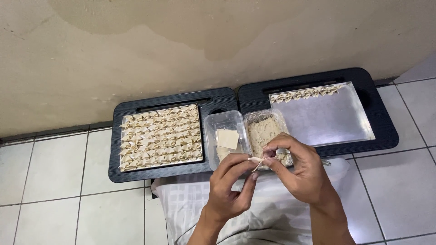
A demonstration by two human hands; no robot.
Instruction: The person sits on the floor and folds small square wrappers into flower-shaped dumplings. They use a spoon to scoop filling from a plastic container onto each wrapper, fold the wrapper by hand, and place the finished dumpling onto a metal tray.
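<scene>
Wrapper (257, 161), a small pale dough piece, is pinched between the fingertips of both hands just in front of the tubs. Left hand (230, 186) grips its near end with thumb and forefinger; right hand (297, 170) nips the far end, fingers curled. Behind the wrapper sit two clear plastic tubs side by side: the left tub (225, 136) holds square wrappers, the right tub (268, 131) a pale filling. Left of the tubs a tray (160, 137) is packed with folded pieces in rows; right of them a metal tray (324, 118) carries one row along its far edge. Both trays rest on black lap desks (136, 172) on a white tiled floor (50, 181), against a stained beige wall (136, 45).
</scene>
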